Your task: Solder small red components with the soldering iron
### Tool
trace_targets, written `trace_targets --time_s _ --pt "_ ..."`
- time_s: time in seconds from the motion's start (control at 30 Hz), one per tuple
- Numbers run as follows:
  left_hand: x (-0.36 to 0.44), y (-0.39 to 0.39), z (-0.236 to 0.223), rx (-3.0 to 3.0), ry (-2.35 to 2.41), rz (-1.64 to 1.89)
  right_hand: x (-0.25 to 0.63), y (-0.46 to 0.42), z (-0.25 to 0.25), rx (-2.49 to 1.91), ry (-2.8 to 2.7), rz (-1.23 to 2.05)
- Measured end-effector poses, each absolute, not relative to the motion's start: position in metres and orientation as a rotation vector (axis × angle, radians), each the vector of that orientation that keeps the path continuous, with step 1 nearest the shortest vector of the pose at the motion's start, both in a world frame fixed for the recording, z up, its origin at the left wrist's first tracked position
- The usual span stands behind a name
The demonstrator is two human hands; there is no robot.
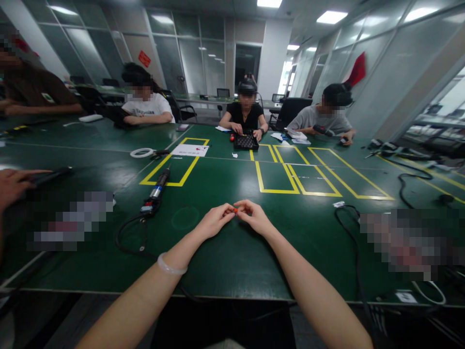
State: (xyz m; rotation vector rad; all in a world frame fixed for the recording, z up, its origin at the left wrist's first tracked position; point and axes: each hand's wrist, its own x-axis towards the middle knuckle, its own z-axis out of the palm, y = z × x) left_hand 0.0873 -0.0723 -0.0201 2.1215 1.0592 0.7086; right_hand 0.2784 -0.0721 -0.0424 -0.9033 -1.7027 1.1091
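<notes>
Fingertips of the left hand [218,218] and right hand [252,215] meet in a narrow pinch around a small orange-red piece [236,211], just above the counter [232,264] and to the right of the electric screwdriver [156,190]. Most of the piece is covered and it shows very small, so its exact kind cannot be told; it may be plastic. It is probably very light and fairly stiff, and its size would make it easier to drop than to crush. Opposite sides or the outer edges look the best hold, with thumb and forefinger and little pressure.

The counter's green top looks smooth and faintly glossy, so a dropped piece could skid. The screwdriver's tip lies inside a yellow tape outline [163,183], and its black cord [118,232] loops on the near side. Beyond the screwdriver are a white ring [141,156] and a printed sheet [190,151]. Farther beyond it, to the right, a person in black [255,115] works over a black tray [246,141]. Glass partitions [185,43] stand behind, under bright ceiling panels [269,3].
</notes>
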Motion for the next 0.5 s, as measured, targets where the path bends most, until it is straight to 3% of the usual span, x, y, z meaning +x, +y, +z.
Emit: trace_targets --time_s 0.5 --pt "0.0873 -0.0752 -0.0135 2.145 1.119 0.676 0.2785 -0.0735 -0.0422 -0.983 -1.758 1.089"
